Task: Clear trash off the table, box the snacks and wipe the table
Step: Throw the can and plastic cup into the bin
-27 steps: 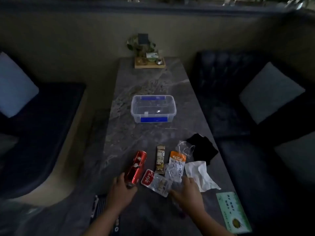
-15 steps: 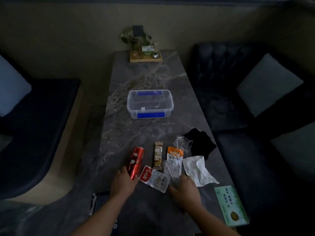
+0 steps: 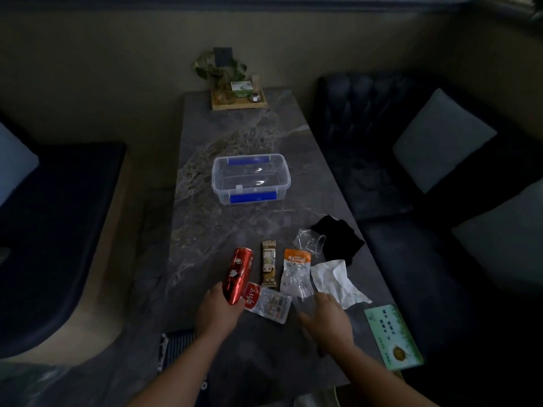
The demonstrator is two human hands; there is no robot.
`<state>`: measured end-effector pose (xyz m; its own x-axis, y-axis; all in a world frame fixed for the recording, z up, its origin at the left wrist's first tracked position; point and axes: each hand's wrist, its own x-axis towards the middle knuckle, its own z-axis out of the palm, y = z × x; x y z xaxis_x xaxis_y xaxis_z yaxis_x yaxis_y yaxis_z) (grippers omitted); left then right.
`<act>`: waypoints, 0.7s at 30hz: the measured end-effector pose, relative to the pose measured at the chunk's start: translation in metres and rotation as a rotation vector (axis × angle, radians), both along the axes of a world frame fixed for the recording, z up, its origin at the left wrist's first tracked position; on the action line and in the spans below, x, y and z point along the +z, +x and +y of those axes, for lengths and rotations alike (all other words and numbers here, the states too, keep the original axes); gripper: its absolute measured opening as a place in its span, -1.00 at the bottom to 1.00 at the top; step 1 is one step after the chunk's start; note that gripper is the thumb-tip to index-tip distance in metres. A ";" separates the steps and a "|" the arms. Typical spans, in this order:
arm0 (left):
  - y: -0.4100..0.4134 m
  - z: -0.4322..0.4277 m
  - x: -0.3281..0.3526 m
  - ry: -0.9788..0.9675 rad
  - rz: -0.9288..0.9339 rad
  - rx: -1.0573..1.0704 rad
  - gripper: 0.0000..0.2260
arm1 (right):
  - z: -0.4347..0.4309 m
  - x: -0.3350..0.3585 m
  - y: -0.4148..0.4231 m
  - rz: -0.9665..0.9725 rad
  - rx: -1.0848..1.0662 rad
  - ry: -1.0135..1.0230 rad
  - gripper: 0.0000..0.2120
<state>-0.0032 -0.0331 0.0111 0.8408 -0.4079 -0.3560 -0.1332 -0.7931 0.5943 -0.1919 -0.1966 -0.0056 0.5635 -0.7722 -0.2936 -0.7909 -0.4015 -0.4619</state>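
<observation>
Dim light falls on the grey marbled table (image 3: 235, 136) set between two dark sofas, with the clear plastic box with blue clips (image 3: 250, 179) standing open and empty at its middle. Since a moment ago the left hand (image 3: 219, 311) has gone from resting beside the crushed red drink can (image 3: 237, 276) to wrapping its fingers round the can's near end. The right hand (image 3: 324, 318) has closed loosely on a crumpled clear plastic wrapper (image 3: 302, 299) at the near end of the orange-topped snack packet (image 3: 296, 270); how firm that hold is I cannot tell. So trash clearing has probably just begun. The brown snack bar (image 3: 269, 265), the red-and-clear snack pouch (image 3: 266, 302), the white tissue (image 3: 335, 279), the clear cup (image 3: 311, 242) and the black cloth (image 3: 338, 240) lie untouched, nothing boxed or wiped.
</observation>
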 end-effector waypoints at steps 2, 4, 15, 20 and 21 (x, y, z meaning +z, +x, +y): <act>-0.004 -0.001 0.004 -0.027 -0.005 -0.010 -0.49 | 0.005 0.005 -0.004 -0.016 -0.025 -0.013 -0.61; -0.009 -0.002 0.007 -0.063 -0.014 -0.031 -0.49 | 0.012 0.011 -0.009 -0.026 -0.058 -0.033 -0.60; -0.087 -0.003 0.005 -0.235 0.092 -0.277 -0.46 | 0.045 0.019 -0.088 -0.027 -0.281 -0.036 -0.47; -0.131 -0.003 0.007 -0.202 0.044 -0.368 -0.45 | 0.056 0.020 -0.139 -0.093 -0.401 0.017 -0.57; -0.142 -0.003 0.006 -0.180 0.039 -0.384 -0.49 | 0.057 0.022 -0.151 -0.112 -0.422 0.026 -0.62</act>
